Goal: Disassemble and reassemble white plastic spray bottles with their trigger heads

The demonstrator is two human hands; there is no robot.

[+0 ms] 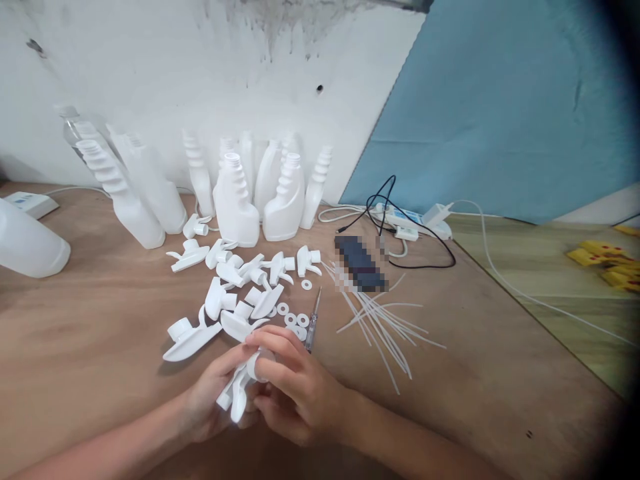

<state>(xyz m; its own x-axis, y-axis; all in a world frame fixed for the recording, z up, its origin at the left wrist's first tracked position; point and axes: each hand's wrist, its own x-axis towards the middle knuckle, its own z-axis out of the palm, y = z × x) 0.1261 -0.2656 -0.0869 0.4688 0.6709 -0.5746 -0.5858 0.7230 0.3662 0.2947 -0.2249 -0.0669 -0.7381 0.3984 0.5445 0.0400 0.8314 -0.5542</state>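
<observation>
Both hands meet low in the middle of the view over a white trigger sprayer head [237, 393]. My left hand [207, 403] grips it from below. My right hand [295, 390] curls its fingers round the sprayer's screw cap end. Just beyond the hands lies a heap of white trigger sprayer heads [240, 280]. Several small white washers [293, 320] and a slim screwdriver [313, 321] lie beside the heap. A bundle of thin white dip tubes [385, 320] is spread to the right.
Several empty white spray bottles [235, 200] stand in a row along the back wall on the wooden table [100, 333]. A dark phone [361, 263], a power strip [407, 217] with cables and yellow parts [607, 260] lie to the right.
</observation>
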